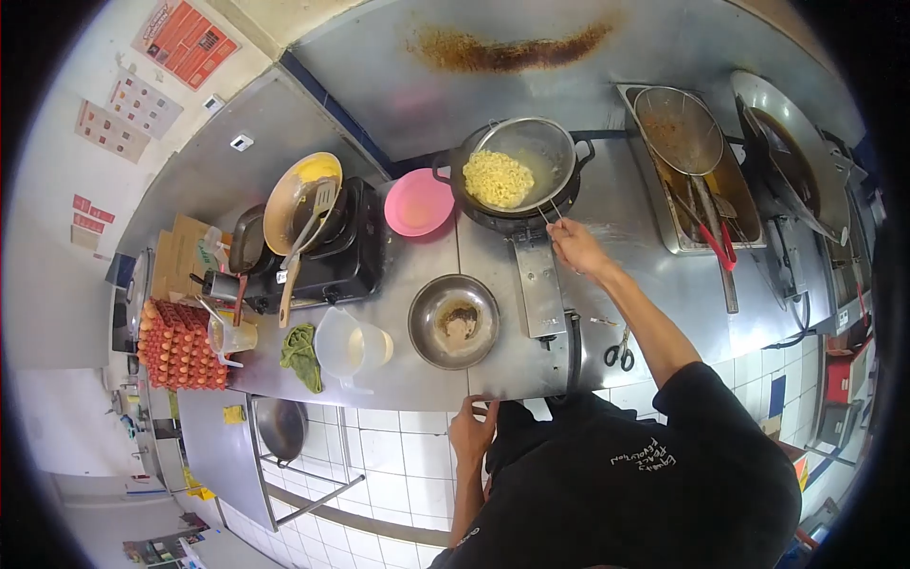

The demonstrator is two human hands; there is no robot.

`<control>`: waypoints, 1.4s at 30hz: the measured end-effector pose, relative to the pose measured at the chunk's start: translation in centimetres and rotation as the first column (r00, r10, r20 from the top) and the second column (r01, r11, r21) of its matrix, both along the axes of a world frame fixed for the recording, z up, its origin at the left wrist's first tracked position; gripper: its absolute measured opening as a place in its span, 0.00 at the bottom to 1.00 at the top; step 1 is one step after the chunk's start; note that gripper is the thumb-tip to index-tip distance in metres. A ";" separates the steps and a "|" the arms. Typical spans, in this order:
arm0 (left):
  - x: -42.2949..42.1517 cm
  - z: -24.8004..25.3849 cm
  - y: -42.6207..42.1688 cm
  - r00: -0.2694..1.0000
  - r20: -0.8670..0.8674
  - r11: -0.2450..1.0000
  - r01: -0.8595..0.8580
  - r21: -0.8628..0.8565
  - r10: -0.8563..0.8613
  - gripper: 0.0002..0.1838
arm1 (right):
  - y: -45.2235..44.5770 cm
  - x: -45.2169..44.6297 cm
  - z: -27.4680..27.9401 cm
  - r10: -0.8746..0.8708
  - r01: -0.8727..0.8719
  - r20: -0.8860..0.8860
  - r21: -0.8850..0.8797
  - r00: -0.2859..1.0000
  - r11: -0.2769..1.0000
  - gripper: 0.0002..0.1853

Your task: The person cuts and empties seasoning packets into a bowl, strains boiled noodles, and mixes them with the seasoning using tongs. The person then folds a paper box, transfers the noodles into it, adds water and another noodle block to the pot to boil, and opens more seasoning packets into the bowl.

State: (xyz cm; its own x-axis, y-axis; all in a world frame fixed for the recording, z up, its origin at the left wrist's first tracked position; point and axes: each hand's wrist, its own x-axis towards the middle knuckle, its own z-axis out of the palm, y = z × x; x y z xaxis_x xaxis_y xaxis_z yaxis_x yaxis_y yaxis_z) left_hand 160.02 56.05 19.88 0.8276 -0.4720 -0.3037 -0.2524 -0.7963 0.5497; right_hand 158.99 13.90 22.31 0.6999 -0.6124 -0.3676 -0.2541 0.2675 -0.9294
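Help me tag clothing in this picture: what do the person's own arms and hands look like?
The right hand and left hand are bare, with no gloves, and no watch or bracelet shows. The right arm comes out of a short black sleeve, part of a black shirt with small white lettering.

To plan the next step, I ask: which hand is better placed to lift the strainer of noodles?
Probably the right hand: it grips the strainer by its handle. The left hand is low, near the counter edge.
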 end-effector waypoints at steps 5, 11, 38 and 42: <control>0.0 0.3 0.8 0.998 0.030 0.999 -0.050 0.015 0.049 0.23 | 1.3 1.1 0.3 -0.040 0.034 0.070 0.091 0.997 0.995 0.15; 0.2 0.2 1.9 0.996 0.020 0.996 -0.089 0.011 0.089 0.22 | 2.2 1.0 1.7 -0.097 0.060 0.198 0.184 0.975 0.981 0.14; -0.2 -0.8 6.3 0.979 -0.008 0.978 -0.206 -0.014 0.206 0.20 | 1.1 0.0 5.6 -0.031 0.006 0.347 0.074 0.937 0.997 0.17; -0.4 -0.8 6.9 0.976 -0.032 0.977 -0.214 -0.013 0.213 0.20 | 1.2 -0.5 10.7 -0.030 0.028 0.396 0.011 0.918 1.000 0.17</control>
